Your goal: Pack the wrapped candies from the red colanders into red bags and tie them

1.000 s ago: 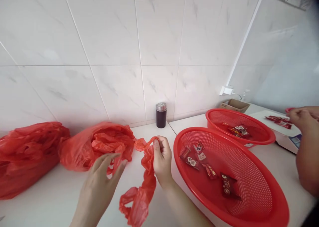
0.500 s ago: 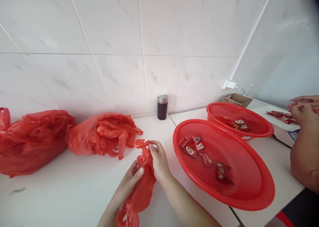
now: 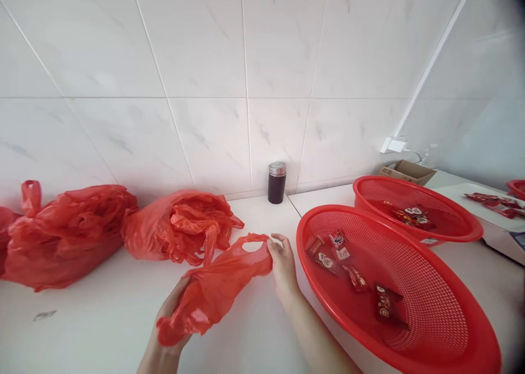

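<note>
A thin red plastic bag [image 3: 223,286] with a handle loop stretches between my two hands above the white table. My right hand [image 3: 283,259] pinches the bag's edge beside the loop at the upper right. Lower left, my left hand [image 3: 173,303] holds the other end; its fingers are mostly hidden behind the plastic. A bundle of red plastic bags [image 3: 164,229] lies just behind the held one. To the right of my right hand stands a red perforated basket [image 3: 435,303], with several small wrapped snack packets [image 3: 355,278] in it.
Another bundle of red bags [image 3: 74,237] lies farther left. A dark jar with a metal lid [image 3: 277,183] stands by the tiled wall. Behind the near basket are a second red basket [image 3: 455,218], a cardboard box [image 3: 408,173] and a white scale [image 3: 498,234] bearing packets.
The bunched bag has been spread out sideways. My left hand has moved left and down, my right hand slightly right. The other person's hands on the right have left the view.
</note>
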The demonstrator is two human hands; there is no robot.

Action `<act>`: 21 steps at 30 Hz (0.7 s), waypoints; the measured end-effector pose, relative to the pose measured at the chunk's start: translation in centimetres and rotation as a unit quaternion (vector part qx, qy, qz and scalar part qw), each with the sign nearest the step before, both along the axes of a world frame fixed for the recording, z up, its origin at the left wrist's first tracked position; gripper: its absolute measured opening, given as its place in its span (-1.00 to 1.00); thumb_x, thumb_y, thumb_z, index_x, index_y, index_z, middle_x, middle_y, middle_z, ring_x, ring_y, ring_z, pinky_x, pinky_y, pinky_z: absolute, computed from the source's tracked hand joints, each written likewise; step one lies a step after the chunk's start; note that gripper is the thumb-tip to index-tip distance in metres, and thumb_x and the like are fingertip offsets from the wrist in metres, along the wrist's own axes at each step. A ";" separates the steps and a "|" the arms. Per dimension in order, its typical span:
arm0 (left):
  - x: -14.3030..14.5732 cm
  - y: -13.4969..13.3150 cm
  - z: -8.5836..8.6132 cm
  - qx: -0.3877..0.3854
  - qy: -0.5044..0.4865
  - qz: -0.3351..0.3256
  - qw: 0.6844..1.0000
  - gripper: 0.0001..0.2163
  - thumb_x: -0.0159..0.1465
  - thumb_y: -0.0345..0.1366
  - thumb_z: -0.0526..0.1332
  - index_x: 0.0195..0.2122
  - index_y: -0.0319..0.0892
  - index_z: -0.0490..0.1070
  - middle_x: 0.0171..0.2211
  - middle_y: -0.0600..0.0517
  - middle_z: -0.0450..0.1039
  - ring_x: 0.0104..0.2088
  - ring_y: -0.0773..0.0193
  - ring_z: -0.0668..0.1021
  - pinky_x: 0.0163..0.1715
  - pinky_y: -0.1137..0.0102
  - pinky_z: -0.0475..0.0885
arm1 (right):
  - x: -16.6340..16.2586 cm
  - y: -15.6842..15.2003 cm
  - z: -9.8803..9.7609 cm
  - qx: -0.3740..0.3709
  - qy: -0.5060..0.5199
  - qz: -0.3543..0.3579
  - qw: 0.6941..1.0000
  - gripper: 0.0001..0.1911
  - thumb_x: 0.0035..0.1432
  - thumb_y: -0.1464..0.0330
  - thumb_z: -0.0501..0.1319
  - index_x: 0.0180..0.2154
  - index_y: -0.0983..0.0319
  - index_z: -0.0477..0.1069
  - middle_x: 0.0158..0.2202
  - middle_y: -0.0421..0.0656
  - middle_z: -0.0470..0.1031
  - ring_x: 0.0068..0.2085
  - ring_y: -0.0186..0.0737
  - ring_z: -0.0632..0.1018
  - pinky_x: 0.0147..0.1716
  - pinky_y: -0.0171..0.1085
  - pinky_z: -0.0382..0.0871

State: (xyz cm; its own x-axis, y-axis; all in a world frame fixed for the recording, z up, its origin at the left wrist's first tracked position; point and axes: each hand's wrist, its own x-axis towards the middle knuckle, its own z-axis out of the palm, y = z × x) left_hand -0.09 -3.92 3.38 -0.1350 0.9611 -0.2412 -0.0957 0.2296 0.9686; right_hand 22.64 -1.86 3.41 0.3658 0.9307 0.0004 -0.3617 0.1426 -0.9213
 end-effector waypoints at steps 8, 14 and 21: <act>3.4 -2.2 1.2 -0.019 -0.203 -0.006 0.979 -0.70 0.09 -0.17 0.36 -0.22 -0.10 0.32 -0.43 0.10 0.49 -0.44 0.25 0.58 -0.43 0.41 0.47 | -2.6 -4.7 4.5 0.253 -0.532 0.085 0.804 -0.93 0.22 0.35 0.16 -0.27 0.16 0.42 0.00 -0.09 0.39 0.08 -0.09 0.37 0.07 -0.06 0.25; 4.1 -3.3 2.4 -0.024 -0.077 -0.157 0.984 -0.67 0.08 -0.19 0.34 -0.21 -0.04 0.23 -0.51 0.14 0.44 -0.56 0.30 0.49 -0.52 0.45 0.36 | -3.5 -2.7 0.9 0.127 -0.712 0.198 0.661 -0.69 0.09 0.52 0.14 -0.12 0.16 0.41 -0.04 -0.07 0.43 -0.04 -0.04 0.47 -0.06 -0.08 0.33; -0.9 -1.6 0.5 0.014 0.197 0.122 0.973 -0.59 -0.12 -0.56 0.16 -0.26 0.00 0.46 -0.38 0.14 0.29 -0.57 0.40 0.28 -0.60 0.50 0.06 | -0.1 -3.5 0.4 0.037 -0.653 0.121 0.746 -0.23 0.05 0.64 -0.03 0.28 0.12 -0.04 -0.06 -0.07 0.36 -0.33 -0.25 0.49 -0.39 -0.29 0.32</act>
